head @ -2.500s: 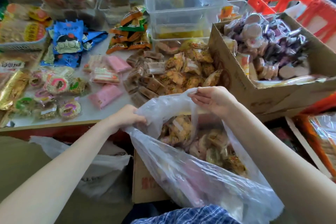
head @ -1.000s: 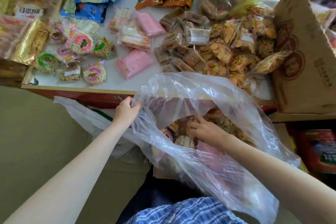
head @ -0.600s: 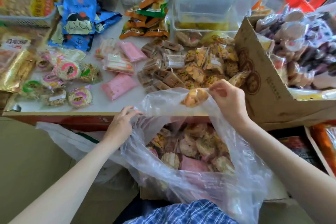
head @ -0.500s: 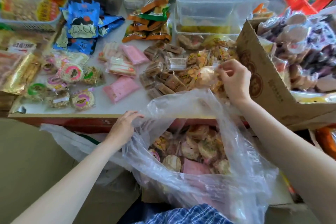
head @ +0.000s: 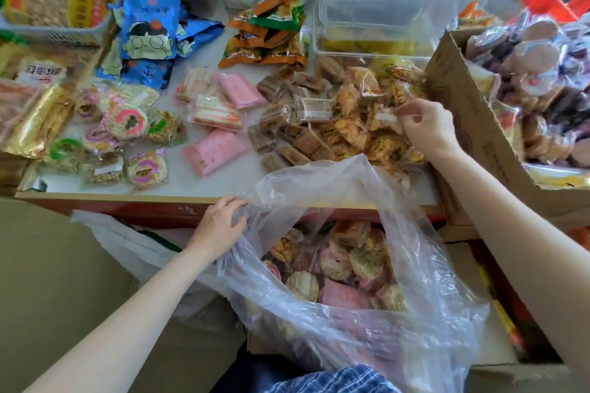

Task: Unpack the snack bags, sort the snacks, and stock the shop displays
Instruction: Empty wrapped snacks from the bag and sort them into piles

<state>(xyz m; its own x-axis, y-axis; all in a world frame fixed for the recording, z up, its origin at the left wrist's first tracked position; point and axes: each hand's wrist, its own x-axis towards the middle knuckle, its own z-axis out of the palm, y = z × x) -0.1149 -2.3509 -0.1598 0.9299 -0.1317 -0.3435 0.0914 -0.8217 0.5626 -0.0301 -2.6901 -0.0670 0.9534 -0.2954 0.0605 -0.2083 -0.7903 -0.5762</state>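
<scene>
Right hand (head: 426,128) pinches a light, crackly cracker packet (head: 384,118); take wrapper edges; left hand (head: 220,226) grips the limp plastic bag (head: 367,325).

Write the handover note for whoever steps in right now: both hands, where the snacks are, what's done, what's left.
Left hand grips the rim of the clear plastic bag, holding it open.
Right hand pinches a wrapped snack at the golden snack pile on the table.
Done: several kinds already lie in groups on the table, including pink packs and brown bars.
Left: the bag holds many mixed snacks; keep sorting, then stock the displays.
</scene>
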